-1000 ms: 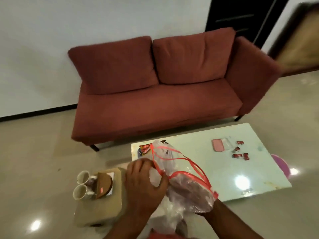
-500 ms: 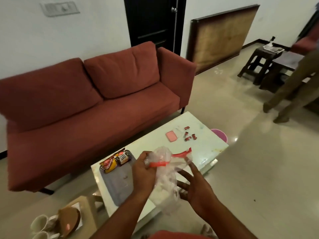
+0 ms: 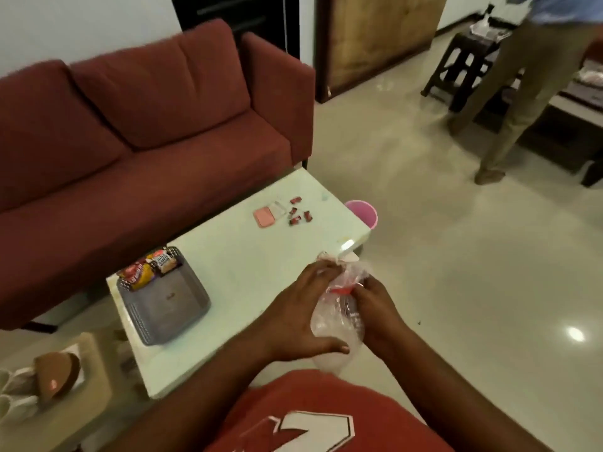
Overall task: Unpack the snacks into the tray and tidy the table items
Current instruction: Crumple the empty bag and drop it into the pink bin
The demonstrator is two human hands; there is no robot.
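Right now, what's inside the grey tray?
Snack packets fill the far corner of the tray; a small dark speck lies mid-floor. Anything beneath the packets is covered.

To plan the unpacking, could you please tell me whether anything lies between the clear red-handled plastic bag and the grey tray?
Nothing visible does: only bare tabletop lies between the clear plastic bag, gripped by left hand and right hand, and the grey tray.
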